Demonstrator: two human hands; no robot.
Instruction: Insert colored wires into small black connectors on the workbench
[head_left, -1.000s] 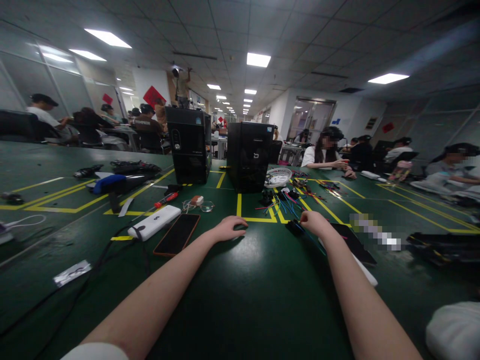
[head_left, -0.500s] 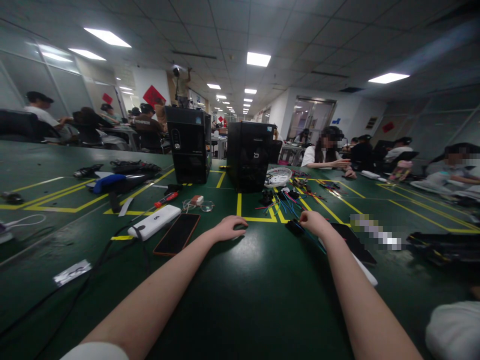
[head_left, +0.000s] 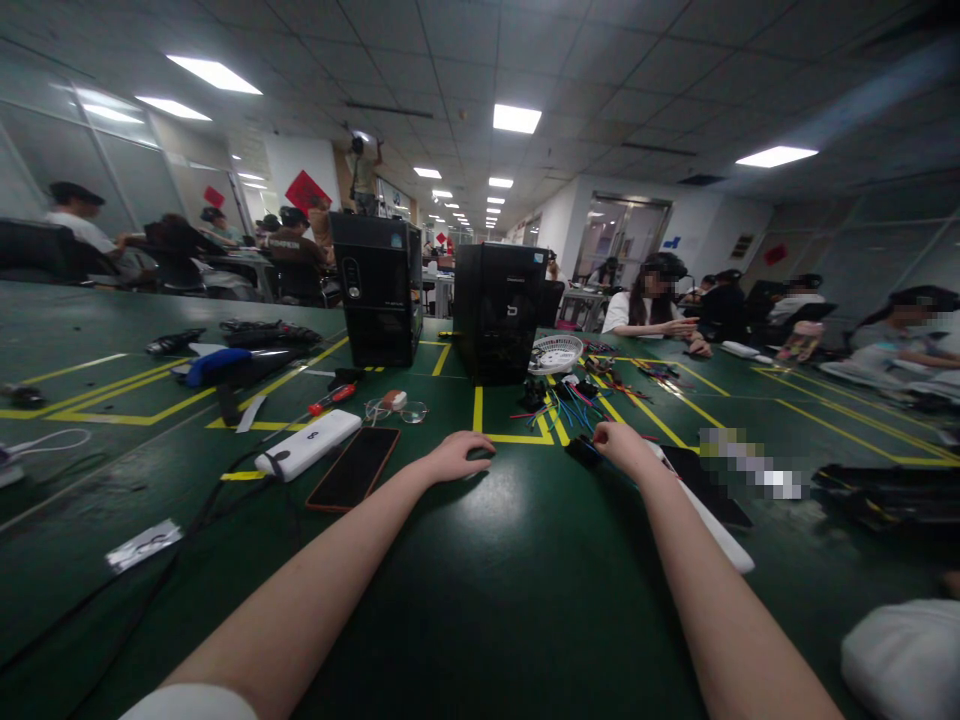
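My left hand (head_left: 455, 455) rests on the green table (head_left: 495, 580), its fingers curled loosely downward with nothing visible in them. My right hand (head_left: 624, 446) lies further right, fingers closed next to a small black connector (head_left: 583, 450) with blue and red wires (head_left: 574, 408) trailing from it. I cannot make out whether the fingers grip the connector or just touch it. A black phone (head_left: 354, 468) and a white power bank (head_left: 307, 444) lie left of my left hand.
Two black computer towers (head_left: 379, 290) (head_left: 499, 310) stand behind, with a white basket (head_left: 556, 352), glasses (head_left: 394, 408) and a red screwdriver (head_left: 331, 398) nearby. A dark tablet (head_left: 705, 480) lies right of my right hand. Other people sit at the far tables.
My right hand has shifted slightly left and away, along with the black connector. My left hand has stayed put.
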